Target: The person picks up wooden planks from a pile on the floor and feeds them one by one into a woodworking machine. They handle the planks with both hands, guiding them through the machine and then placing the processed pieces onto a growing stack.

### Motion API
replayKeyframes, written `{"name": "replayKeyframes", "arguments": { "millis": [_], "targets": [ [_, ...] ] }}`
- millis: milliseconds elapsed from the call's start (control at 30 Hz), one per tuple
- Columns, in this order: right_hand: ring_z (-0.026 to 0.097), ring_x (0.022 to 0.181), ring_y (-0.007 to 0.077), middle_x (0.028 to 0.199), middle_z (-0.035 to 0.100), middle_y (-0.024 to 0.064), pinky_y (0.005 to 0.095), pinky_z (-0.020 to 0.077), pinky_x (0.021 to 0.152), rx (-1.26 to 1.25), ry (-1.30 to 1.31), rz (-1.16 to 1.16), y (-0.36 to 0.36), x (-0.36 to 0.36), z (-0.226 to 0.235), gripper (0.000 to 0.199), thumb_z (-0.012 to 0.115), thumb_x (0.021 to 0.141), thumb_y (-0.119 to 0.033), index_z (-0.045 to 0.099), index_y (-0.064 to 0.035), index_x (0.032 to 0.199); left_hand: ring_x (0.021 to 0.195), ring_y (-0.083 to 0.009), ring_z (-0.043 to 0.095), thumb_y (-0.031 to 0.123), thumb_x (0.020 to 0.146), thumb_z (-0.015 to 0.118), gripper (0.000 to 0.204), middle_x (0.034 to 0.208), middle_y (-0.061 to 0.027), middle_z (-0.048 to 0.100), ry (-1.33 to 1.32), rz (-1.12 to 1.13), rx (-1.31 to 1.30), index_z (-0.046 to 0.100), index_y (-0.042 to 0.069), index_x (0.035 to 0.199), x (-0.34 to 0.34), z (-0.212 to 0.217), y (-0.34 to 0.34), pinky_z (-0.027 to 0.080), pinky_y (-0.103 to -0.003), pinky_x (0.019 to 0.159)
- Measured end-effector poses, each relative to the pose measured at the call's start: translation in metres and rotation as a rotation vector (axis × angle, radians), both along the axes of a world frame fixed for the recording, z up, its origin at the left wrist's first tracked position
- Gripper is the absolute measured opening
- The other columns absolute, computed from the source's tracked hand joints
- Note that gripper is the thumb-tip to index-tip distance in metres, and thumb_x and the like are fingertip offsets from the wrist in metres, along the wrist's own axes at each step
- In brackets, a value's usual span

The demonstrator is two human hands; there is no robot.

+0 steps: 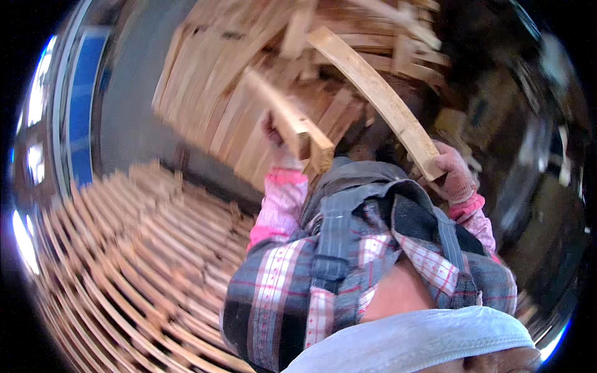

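Observation:
My left hand (pixel 277 140), in a pale glove with a pink cuff, is closed around two short wooden boards (pixel 285 115) lying side by side. Their cut ends point back toward my body, and the hand covers part of their left side. On the right, my gloved right hand (pixel 457 174) grips the near end of one longer wooden board (pixel 379 96). That board slants away to the far left, its wide face turned up. Both hands are in front of my waist, with the boards held above a pile of loose planks.
Beyond my hands lies a broad pile of planks (pixel 214 93), some crosswise on top. Rows of stacked slats (pixel 137 248) fill the near left. A blue panel (pixel 86 105) stands at the far left. The right side is dark and blurred.

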State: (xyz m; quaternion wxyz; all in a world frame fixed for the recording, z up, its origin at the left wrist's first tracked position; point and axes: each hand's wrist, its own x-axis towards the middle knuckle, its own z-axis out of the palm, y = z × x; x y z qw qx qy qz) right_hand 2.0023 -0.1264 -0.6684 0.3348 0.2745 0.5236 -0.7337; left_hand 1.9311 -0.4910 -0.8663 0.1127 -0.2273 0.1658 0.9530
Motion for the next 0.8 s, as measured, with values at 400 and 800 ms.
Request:
{"name": "replayKeyframes", "arguments": {
  "millis": [400,800],
  "targets": [
    [0.063,0.110,0.0318,0.120,0.063,0.0169,0.0419,0.0509,0.093,1.986,0.055,-0.254,0.252,0.182,-0.071,0.054,0.064,0.086,-0.017,0.051,-0.0076,0.137,0.104,-0.0277,0.061,0.031,0.080,0.072,0.062,0.119,-0.0137,0.060,0.377,-0.535,-0.238,0.048,0.000,0.129,-0.121,0.142,0.227,0.053,-0.044,0.093],
    [0.066,0.087,0.0294,0.102,0.067,0.0156,0.0497,0.0543,0.069,2.577,0.364,0.057,0.390,0.052,-0.085,0.031,0.049,0.098,-0.033,0.062,-0.0123,0.116,0.112,-0.0306,0.061,0.034,0.099,0.060,0.040,0.121,-0.0140,0.061,1.078,-0.359,-0.980,0.056,0.001,0.121,-0.138,0.107,0.251,0.050,-0.045,0.097]
  ]
}}
